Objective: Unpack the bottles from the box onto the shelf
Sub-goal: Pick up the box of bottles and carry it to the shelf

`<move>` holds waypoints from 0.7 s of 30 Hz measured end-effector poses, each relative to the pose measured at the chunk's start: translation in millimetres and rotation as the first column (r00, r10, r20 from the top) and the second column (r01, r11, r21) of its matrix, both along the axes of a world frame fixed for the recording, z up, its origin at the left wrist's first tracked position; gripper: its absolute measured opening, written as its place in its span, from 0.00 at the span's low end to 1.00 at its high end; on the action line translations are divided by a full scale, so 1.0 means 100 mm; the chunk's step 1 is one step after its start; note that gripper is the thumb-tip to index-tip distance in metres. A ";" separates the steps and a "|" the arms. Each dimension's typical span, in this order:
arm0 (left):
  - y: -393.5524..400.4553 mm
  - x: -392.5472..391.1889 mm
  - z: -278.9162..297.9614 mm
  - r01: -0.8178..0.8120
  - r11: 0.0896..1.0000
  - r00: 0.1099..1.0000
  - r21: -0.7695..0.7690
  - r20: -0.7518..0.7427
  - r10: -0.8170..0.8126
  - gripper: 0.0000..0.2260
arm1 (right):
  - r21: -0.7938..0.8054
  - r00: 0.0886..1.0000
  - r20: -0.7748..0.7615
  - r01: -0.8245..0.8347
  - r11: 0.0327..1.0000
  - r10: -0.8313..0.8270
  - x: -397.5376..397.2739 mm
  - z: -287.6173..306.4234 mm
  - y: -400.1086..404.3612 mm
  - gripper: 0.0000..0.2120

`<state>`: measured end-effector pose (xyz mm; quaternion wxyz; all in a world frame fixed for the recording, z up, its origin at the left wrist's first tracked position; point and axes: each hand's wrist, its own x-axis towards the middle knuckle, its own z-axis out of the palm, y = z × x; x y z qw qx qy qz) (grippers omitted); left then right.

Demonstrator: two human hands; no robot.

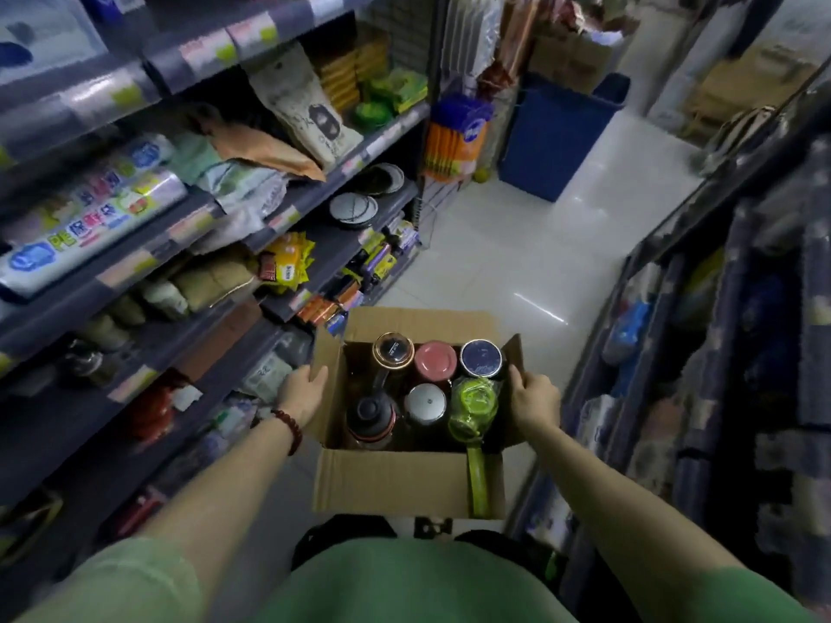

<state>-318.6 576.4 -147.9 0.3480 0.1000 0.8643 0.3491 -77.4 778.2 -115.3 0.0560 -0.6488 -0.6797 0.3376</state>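
An open cardboard box (395, 481) hangs in front of me between two shelving rows. Several bottles stand upright inside: a gold-rimmed one (393, 350), a pink-lidded one (435, 359), a dark blue-lidded one (480, 357), a black-capped one (374, 413), a grey-lidded one (425, 403) and a lime green one (474, 404) whose strap hangs over the front flap. My left hand (302, 393) grips the box's left flap. My right hand (533, 397) grips the right flap.
Dark shelves (189, 227) on the left carry packets, bags and plates. Another shelf row (719, 353) stands close on the right. A blue bin (557, 132) and a rack of orange packets (454, 137) stand at the aisle's far end on the white tiled floor (517, 245).
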 end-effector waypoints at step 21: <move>-1.21 -0.26 -0.18 -0.694 0.718 0.719 -0.054 -0.090 0.689 0.17 | -0.073 0.674 0.009 -0.736 0.673 0.738 -2.37 -0.11 -0.09 0.22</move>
